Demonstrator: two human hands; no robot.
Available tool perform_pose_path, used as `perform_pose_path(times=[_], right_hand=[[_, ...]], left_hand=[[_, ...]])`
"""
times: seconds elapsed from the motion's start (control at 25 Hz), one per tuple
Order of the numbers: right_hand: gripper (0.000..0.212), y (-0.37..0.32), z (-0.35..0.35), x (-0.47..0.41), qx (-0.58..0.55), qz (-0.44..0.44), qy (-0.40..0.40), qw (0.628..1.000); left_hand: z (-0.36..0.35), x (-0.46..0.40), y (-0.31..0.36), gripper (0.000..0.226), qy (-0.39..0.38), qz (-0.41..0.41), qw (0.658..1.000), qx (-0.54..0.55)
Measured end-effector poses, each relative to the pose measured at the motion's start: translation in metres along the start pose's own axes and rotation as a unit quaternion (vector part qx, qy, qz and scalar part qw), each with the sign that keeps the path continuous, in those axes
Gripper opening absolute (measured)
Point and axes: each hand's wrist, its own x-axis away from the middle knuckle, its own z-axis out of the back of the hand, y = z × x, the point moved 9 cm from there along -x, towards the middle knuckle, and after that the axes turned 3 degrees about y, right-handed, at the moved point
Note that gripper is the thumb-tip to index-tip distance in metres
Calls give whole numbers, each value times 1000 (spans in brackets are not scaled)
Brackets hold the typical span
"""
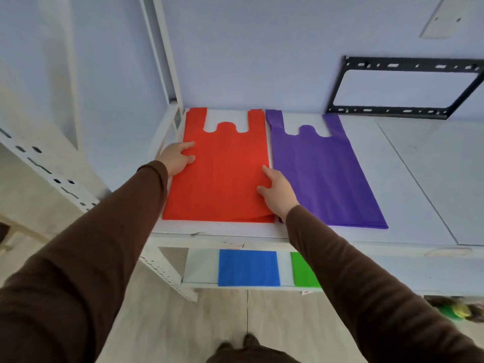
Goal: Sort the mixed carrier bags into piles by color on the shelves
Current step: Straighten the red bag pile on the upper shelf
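Note:
A pile of red carrier bags (225, 176) lies flat on the upper white shelf (408, 179), handles toward the wall. Right beside it lies a pile of purple carrier bags (319, 174). My left hand (178, 157) rests on the red pile's left edge, fingers spread and pressing the top bag. My right hand (277, 191) holds the red pile's right edge, thumb on top and fingers at the side. On the lower shelf (201, 268) a blue bag pile (247, 268) and a green bag pile (303, 269) show, the green one partly hidden by my right arm.
A white slotted shelf post (167, 56) rises at the back left of the red pile. A black metal wall bracket (403, 87) hangs behind the shelf's right part. Green and yellow items (455, 310) lie blurred at the lower right. Pale wood floor (209, 323) is below.

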Motion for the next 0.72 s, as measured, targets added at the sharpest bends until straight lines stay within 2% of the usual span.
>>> perform_pose_path(times=[0.16, 0.36, 0.48, 0.64, 0.72], right_hand=[[59, -7, 6, 9, 66, 33, 41, 996], [57, -4, 5, 13, 96, 24, 39, 994], [59, -6, 5, 13, 117, 23, 23, 993], [60, -15, 6, 19, 213, 37, -16, 976], [63, -14, 7, 25, 192, 25, -41, 980]], left_hand=[[-8, -1, 3, 63, -19, -10, 999, -46], [-9, -1, -2, 69, -14, -12, 996, -84], [-8, 3, 0, 69, -3, -16, 995, -93], [6, 16, -6, 64, 43, -13, 994, -100], [5, 33, -17, 62, 35, 7, 997, -64]])
